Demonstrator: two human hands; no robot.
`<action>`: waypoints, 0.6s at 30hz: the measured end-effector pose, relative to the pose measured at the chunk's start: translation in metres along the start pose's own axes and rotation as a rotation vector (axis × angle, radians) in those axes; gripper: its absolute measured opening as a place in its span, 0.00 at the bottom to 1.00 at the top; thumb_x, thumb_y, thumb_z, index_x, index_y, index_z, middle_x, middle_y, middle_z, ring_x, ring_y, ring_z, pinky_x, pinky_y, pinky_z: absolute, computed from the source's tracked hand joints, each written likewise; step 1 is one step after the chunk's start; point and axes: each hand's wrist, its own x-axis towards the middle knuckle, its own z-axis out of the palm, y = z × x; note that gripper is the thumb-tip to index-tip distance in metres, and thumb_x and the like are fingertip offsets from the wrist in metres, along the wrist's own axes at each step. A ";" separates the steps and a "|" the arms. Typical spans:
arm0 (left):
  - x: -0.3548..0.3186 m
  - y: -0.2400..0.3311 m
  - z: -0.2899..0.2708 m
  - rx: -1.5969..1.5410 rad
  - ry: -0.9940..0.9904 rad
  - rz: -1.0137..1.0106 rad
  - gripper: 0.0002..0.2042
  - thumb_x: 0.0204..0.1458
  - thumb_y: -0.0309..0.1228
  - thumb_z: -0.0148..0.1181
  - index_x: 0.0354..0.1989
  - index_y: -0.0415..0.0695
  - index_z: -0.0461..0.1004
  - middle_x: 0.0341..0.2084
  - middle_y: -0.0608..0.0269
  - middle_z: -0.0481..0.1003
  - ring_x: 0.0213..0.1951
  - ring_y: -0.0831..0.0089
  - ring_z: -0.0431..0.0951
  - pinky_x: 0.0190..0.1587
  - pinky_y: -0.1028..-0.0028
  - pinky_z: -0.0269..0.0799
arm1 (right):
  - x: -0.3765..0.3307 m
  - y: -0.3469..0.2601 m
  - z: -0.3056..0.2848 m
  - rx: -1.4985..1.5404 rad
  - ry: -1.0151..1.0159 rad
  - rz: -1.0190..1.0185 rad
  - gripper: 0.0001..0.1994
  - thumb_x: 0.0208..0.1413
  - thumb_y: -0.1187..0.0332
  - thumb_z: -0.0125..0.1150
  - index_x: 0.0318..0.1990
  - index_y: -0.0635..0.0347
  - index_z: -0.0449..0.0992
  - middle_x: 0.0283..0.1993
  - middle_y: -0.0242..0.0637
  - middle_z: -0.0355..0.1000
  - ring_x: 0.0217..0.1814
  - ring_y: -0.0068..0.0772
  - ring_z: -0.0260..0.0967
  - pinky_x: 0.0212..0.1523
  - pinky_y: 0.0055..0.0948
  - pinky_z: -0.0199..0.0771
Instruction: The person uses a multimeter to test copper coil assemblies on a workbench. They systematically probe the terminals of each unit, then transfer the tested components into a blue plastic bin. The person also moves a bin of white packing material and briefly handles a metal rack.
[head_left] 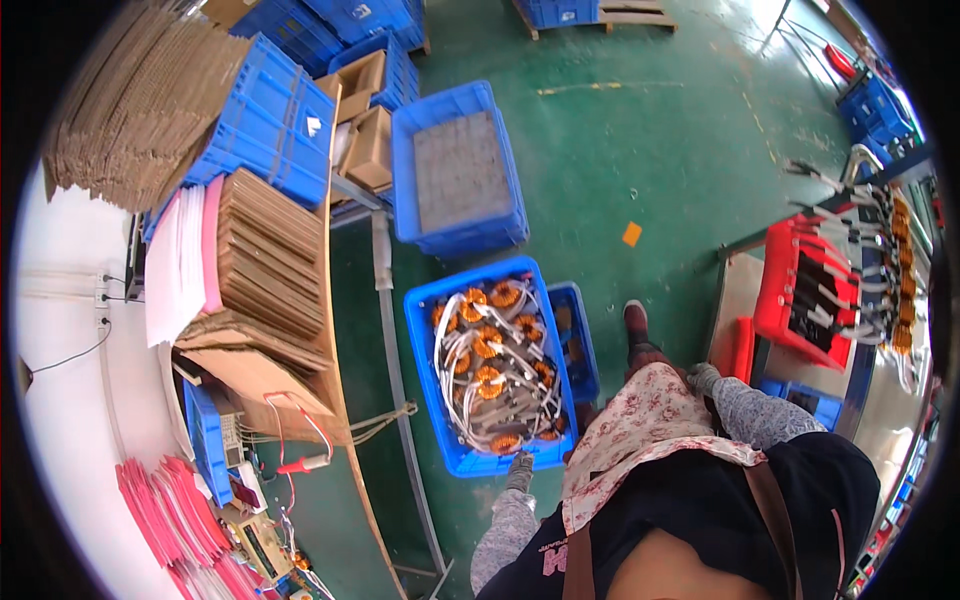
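My left hand (521,472), in a grey glove, is at the near rim of a blue plastic crate (418,385), its fingers closed over the edge. Inside the crate lie several ring-shaped coils (488,381) wound with copper-orange wire, with white sleeved leads looped among them. My right hand (703,378), also gloved in grey, hangs beside my floral apron (640,415), near a red bin (738,352). Its fingers are small and partly hidden, so their grip is unclear.
A second blue crate (570,300) stands against the first one's right side. Beyond them sits a grey-bottomed blue crate (403,180). At left, a bench holds cardboard sheets (270,260) and a red-handled tool (303,465). At right, more coils (901,270) hang over a red tray (785,290).
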 end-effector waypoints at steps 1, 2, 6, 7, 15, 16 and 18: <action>0.011 0.013 -0.004 -0.024 0.019 0.084 0.16 0.51 0.39 0.48 0.48 0.51 0.65 0.24 0.72 0.67 0.18 0.80 0.62 0.18 0.79 0.61 | 0.010 0.002 -0.011 -0.017 -0.061 0.015 0.14 0.41 0.62 0.56 0.36 0.58 0.75 0.35 0.44 0.72 0.38 0.42 0.70 0.40 0.34 0.68; 0.017 0.038 0.000 -0.138 -0.050 -0.083 0.17 0.51 0.39 0.49 0.49 0.48 0.65 0.33 0.66 0.69 0.30 0.77 0.65 0.33 0.76 0.62 | 0.022 0.001 -0.034 -0.046 -0.110 0.019 0.15 0.41 0.61 0.55 0.37 0.57 0.75 0.36 0.45 0.72 0.40 0.44 0.69 0.41 0.34 0.68; 0.055 0.114 0.031 -0.294 -0.104 -0.210 0.19 0.51 0.37 0.50 0.50 0.42 0.65 0.43 0.58 0.70 0.44 0.75 0.69 0.47 0.76 0.63 | 0.126 0.037 -0.091 -0.686 -0.311 -0.361 0.14 0.42 0.60 0.52 0.36 0.55 0.76 0.35 0.44 0.72 0.41 0.45 0.69 0.41 0.35 0.69; 0.056 0.137 0.038 -0.307 -0.076 -0.223 0.19 0.51 0.36 0.50 0.51 0.42 0.64 0.44 0.58 0.70 0.44 0.75 0.68 0.47 0.76 0.63 | 0.153 0.014 -0.123 -0.597 -0.206 -0.296 0.13 0.43 0.61 0.50 0.35 0.54 0.76 0.34 0.43 0.72 0.40 0.44 0.69 0.40 0.34 0.70; 0.110 0.345 0.037 -0.301 0.091 -0.075 0.19 0.51 0.33 0.49 0.51 0.40 0.64 0.44 0.57 0.69 0.46 0.73 0.67 0.49 0.76 0.62 | 0.433 -0.087 -0.312 -0.572 0.353 -0.493 0.11 0.40 0.66 0.49 0.31 0.56 0.75 0.32 0.38 0.73 0.33 0.37 0.71 0.33 0.32 0.71; 0.111 0.361 0.031 -0.307 0.130 -0.074 0.18 0.51 0.33 0.49 0.51 0.40 0.64 0.44 0.57 0.69 0.47 0.73 0.67 0.49 0.76 0.62 | 0.433 -0.134 -0.324 -0.661 0.349 -0.525 0.11 0.42 0.66 0.48 0.32 0.57 0.75 0.31 0.37 0.73 0.32 0.35 0.71 0.32 0.32 0.71; 0.129 0.403 0.010 -0.310 0.189 -0.042 0.18 0.51 0.32 0.48 0.51 0.40 0.63 0.44 0.56 0.69 0.47 0.73 0.67 0.49 0.77 0.62 | 0.446 -0.206 -0.345 -0.762 0.392 -0.621 0.13 0.45 0.64 0.47 0.35 0.59 0.74 0.31 0.35 0.73 0.32 0.33 0.71 0.31 0.30 0.70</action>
